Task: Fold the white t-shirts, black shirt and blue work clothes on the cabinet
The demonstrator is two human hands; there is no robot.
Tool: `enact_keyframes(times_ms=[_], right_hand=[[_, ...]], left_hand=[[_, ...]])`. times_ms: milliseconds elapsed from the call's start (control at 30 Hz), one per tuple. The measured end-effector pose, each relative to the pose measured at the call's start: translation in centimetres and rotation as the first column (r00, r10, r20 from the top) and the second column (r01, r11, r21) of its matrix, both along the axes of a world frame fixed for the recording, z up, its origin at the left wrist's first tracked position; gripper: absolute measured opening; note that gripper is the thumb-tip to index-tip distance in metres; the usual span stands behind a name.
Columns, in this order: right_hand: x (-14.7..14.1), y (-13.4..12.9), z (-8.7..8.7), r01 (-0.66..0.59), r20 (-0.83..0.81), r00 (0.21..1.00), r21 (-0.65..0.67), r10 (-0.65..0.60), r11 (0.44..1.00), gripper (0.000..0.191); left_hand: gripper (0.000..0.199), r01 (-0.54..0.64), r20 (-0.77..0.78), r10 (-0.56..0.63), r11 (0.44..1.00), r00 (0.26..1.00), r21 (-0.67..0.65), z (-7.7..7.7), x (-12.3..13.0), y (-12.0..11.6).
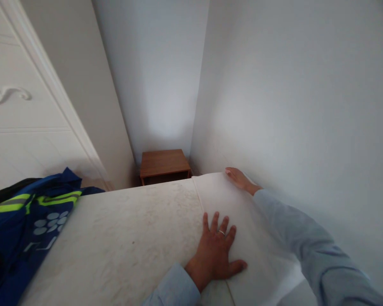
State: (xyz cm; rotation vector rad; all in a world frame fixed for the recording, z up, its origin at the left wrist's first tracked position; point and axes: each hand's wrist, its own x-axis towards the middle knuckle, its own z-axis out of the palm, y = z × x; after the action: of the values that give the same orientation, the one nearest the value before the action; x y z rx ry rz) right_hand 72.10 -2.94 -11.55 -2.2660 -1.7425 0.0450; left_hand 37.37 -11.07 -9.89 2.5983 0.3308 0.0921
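A stained whitish mattress or bed top (121, 238) fills the lower middle of the view. Over its right side, along the wall, lies a smooth white sheet (261, 259) with a straight hemmed edge. My left hand (215, 250), a ring on one finger, presses flat with fingers spread across that hem, partly on the sheet and partly on the bare surface. Farther off, my right hand (241, 180) lies stretched out on the sheet's far right edge beside the wall. Its fingers are close together and partly hidden from view; nothing shows in its grip.
A grey-white wall (300, 106) rises close along the right side. In the far corner stands a low brown wooden table (164, 162). A blue jacket with yellow reflective stripes (47, 225) lies at the left, below a white cabinet (35, 85) with carved trim.
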Motion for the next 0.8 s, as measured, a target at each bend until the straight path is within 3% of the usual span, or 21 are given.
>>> enact_keyframes(times_ms=[200, 300, 400, 600, 800], right_hand=[[-5.6, -14.0, -2.7, -0.114, -0.128, 0.982, 0.175, 0.138, 0.978, 0.058], [-7.6, -20.7, -3.6, -0.116, -0.059, 0.990, 0.153, 0.126, 0.981, 0.057], [-7.5, -25.3, -3.7, -0.069, 0.008, 0.998, 0.130, 0.069, 0.989, 0.054], [-3.5, -30.9, -4.1, 0.051, -0.015, 0.999, 0.129, -0.049, 0.990, 0.054], [-2.1, -32.3, -4.6, 0.128, -0.051, 0.991, 0.173, -0.121, 0.977, 0.057]], left_hand=[[0.092, -0.031, 0.048, 0.027, 0.996, 0.998, 0.087, -0.9, 0.4, 0.0], [0.091, -0.049, 0.065, 0.040, 0.988, 0.997, 0.149, -1.7, 0.7, 0.0], [0.089, -0.073, 0.092, 0.055, 0.974, 0.994, 0.215, -2.6, 1.0, 0.1], [0.086, -0.072, 0.107, 0.045, 0.961, 0.993, 0.269, -3.6, 1.2, 0.4], [0.084, -0.072, 0.096, 0.048, 0.964, 0.994, 0.256, -3.4, 1.6, 0.6]])
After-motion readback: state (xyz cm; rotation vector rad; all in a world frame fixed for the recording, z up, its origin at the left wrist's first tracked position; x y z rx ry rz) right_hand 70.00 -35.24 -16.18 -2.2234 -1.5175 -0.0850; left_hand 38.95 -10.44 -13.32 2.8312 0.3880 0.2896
